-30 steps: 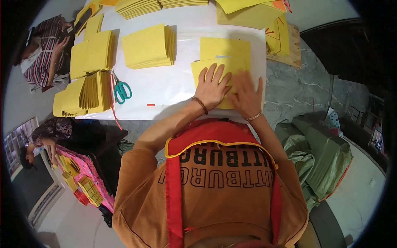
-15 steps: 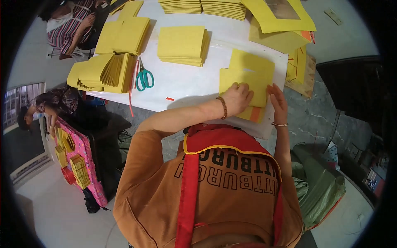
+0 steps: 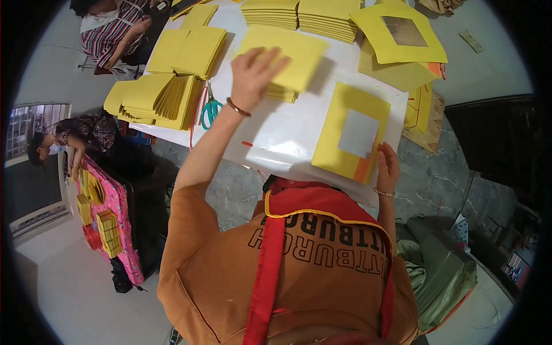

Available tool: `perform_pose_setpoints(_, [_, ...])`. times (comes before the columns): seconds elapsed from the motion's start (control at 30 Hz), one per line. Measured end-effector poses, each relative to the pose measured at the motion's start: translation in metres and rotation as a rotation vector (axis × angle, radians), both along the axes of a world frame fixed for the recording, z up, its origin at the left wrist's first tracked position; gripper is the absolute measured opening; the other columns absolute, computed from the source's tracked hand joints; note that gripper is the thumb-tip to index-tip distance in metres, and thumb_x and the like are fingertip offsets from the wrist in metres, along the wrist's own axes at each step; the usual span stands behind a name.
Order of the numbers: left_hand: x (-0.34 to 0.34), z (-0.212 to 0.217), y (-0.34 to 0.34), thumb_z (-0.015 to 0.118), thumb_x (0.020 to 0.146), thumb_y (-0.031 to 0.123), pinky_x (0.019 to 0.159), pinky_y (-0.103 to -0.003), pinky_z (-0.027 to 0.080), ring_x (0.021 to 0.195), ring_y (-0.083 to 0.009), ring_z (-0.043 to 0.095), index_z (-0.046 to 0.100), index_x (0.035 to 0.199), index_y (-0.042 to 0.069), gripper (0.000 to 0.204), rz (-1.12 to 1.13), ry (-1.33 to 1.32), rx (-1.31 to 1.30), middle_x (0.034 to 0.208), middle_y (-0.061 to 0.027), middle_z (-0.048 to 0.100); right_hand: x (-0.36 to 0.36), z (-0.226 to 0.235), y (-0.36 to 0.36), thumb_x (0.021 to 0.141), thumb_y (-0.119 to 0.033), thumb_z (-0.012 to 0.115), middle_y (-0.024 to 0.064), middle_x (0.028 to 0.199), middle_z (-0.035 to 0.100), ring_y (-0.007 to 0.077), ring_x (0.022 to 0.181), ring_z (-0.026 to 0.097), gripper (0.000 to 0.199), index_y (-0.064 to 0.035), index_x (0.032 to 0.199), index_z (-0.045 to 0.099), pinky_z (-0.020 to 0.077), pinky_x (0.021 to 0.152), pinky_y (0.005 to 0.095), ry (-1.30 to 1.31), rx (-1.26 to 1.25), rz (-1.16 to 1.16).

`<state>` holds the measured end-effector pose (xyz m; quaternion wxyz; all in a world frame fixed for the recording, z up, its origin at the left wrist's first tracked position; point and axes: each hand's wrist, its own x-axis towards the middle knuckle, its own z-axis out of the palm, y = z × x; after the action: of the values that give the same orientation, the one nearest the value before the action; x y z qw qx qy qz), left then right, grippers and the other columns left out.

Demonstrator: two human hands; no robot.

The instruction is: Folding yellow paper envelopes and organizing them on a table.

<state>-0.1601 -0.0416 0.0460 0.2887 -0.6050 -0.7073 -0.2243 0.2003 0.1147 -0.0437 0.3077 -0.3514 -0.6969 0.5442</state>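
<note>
My left hand (image 3: 257,70) reaches far over the white table (image 3: 282,132) and grips the left end of a yellow envelope (image 3: 293,54) lying askew on a low stack of the same envelopes. My right hand (image 3: 387,168) rests at the table's near right edge, fingers apart, touching the side of a flat yellow sheet with a pale window (image 3: 352,133) and an orange corner. A bangle is on each wrist.
Green-handled scissors (image 3: 210,109) lie left of my arm. Yellow envelope stacks (image 3: 156,96) fill the table's left and far side; windowed yellow sheets (image 3: 401,35) lie far right. Two other people (image 3: 109,29) are at left, beside a pink rack (image 3: 106,221). Green bags (image 3: 443,270) lie lower right.
My left hand left the windowed sheet and moved up and left to the envelope stack, where a skewed envelope now lies on top. My right hand slid to the sheet's right edge.
</note>
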Motion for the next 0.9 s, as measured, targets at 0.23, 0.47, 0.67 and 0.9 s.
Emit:
perform_pose_setpoints(0.23, [-0.032,-0.092,-0.018,0.058,0.07,0.004,0.092,-0.042,0.032,0.111,-0.0276,0.044,0.049,0.123,0.025,0.058,0.129,-0.245,-0.441,0.128,-0.0001,0.047,-0.012,0.006,-0.002,0.085,-0.011,0.057,0.008,0.099,0.062,0.0145,0.09,0.057,0.025,-0.0005,0.107,0.059,0.0443,0.081,0.0276,-0.123,0.107,0.029])
perform_pose_setpoints(0.47, [-0.021,-0.096,-0.024,0.052,0.077,0.014,0.099,-0.043,0.027,0.122,-0.0296,0.032,0.026,0.137,0.015,0.065,0.229,0.021,-0.651,0.14,-0.0102,0.028,-0.01,0.01,0.001,0.085,-0.009,0.056,0.0088,0.098,0.063,0.0159,0.091,0.058,0.022,0.0001,0.104,0.06,0.0437,0.082,0.0283,-0.115,0.137,0.028])
perform_pose_setpoints(0.67, [-0.025,-0.08,-0.019,0.053,0.075,0.011,0.099,-0.046,0.027,0.121,-0.0312,0.033,0.027,0.137,0.019,0.068,0.161,-0.094,-0.635,0.139,-0.0106,0.029,0.0,0.007,0.001,0.084,-0.008,0.056,0.0105,0.099,0.063,0.0199,0.093,0.059,0.019,-0.0012,0.102,0.061,0.0436,0.083,0.029,-0.155,0.288,-0.026])
perform_pose_setpoints(0.9, [0.028,-0.025,-0.007,0.06,0.069,0.006,0.094,-0.047,0.031,0.118,-0.032,0.037,0.03,0.136,0.023,0.076,0.139,-0.017,-0.5,0.135,-0.0144,0.033,0.008,0.003,0.003,0.082,-0.007,0.057,0.0105,0.098,0.062,0.0213,0.091,0.059,0.018,-0.0027,0.099,0.061,0.0449,0.079,0.0294,-0.158,0.417,-0.033])
